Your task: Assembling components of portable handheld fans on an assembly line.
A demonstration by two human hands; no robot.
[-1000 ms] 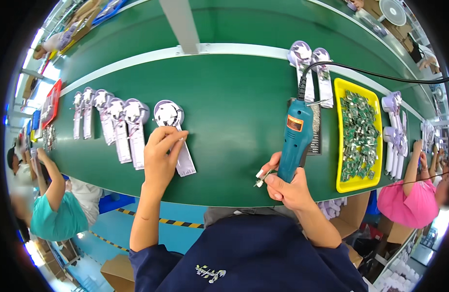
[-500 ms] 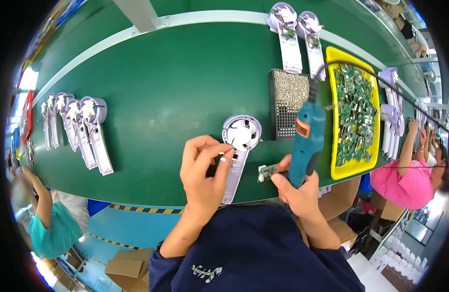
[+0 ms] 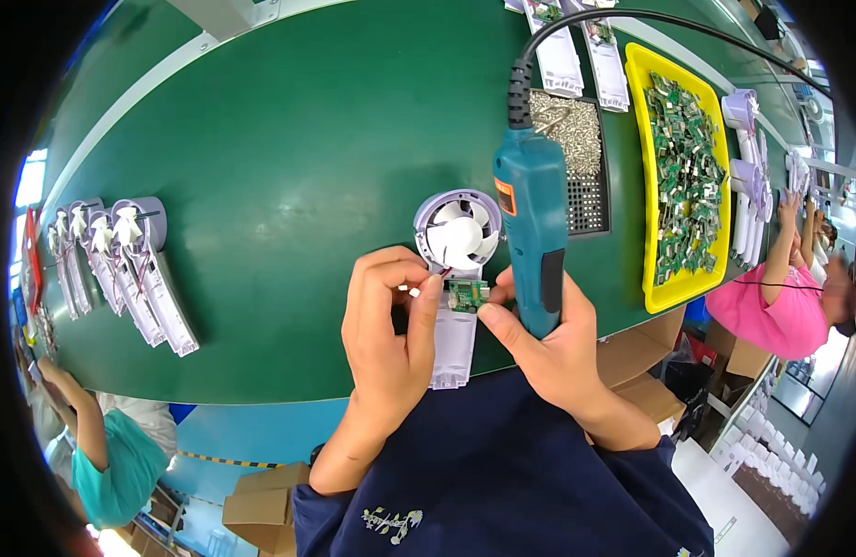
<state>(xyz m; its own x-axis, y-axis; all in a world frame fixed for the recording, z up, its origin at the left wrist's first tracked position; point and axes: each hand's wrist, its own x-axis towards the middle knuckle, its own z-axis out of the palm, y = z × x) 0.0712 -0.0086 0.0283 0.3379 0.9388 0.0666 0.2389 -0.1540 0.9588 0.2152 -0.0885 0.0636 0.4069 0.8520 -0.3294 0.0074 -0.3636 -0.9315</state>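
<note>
A handheld fan body (image 3: 454,351) lies on the green table in front of me, its white blades (image 3: 459,239) inside a pale lilac ring at the far end. My left hand (image 3: 383,339) is closed in a pinch on thin wires with small white connectors (image 3: 409,290), beside the handle. My right hand (image 3: 556,360) is closed too: thumb and fingertip grip a small green circuit board (image 3: 467,295) over the open handle. That same hand also holds a teal electric screwdriver (image 3: 532,209), its cable end pointing away from me. The screwdriver's tip is hidden.
Right of the screwdriver is a black tray of screws (image 3: 586,153), then a yellow tray (image 3: 649,186) of circuit boards. More fan bodies lie at left (image 3: 154,278), far right (image 3: 745,176) and the back. A black cable (image 3: 669,14) arcs overhead. Co-workers sit at both sides.
My right hand has brought the circuit board left, from beside the fan body to over its handle. The screwdriver moved along with it. My left hand keeps its pinch; the view has shifted slightly.
</note>
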